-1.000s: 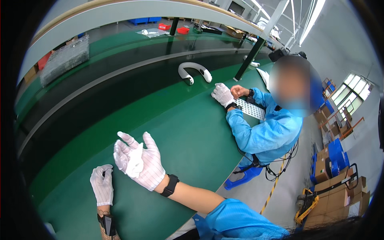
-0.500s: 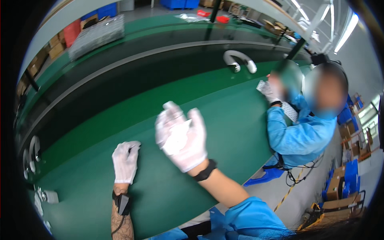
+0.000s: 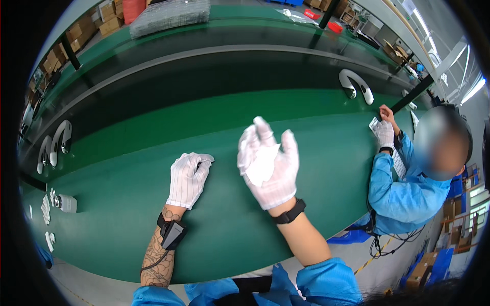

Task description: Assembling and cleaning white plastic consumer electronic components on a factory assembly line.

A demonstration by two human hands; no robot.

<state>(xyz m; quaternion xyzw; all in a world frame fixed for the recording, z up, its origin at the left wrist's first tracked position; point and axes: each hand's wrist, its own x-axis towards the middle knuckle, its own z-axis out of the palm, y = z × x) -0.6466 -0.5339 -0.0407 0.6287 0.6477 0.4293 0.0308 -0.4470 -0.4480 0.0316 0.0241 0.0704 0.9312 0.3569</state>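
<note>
My right hand (image 3: 270, 166), in a white glove, is raised palm up over the green table (image 3: 229, 239). A small white piece of cloth or paper (image 3: 262, 166) lies across its palm. The fingers curl loosely beside the piece and the thumb stands apart. To its left, my left hand (image 3: 188, 179), in a striped white glove, rests on the tabletop, back up. Its fingers are curled in and the tips are hidden, so whatever they might hold does not show.
Far left are U-shaped white devices (image 3: 61, 143), a small bottle (image 3: 66, 203) and crumpled white scraps (image 3: 46, 208). Another U-shaped device (image 3: 357, 85) lies far right. A co-worker in blue (image 3: 408, 188) sits at right with a white sheet (image 3: 398, 163). Clear trays (image 3: 171, 18) are stacked behind the dark belt (image 3: 204, 71).
The view has shifted, so the table and co-worker stand differently in it. Both hands appear farther right, and the left one higher. The white piece stays on my right palm.
</note>
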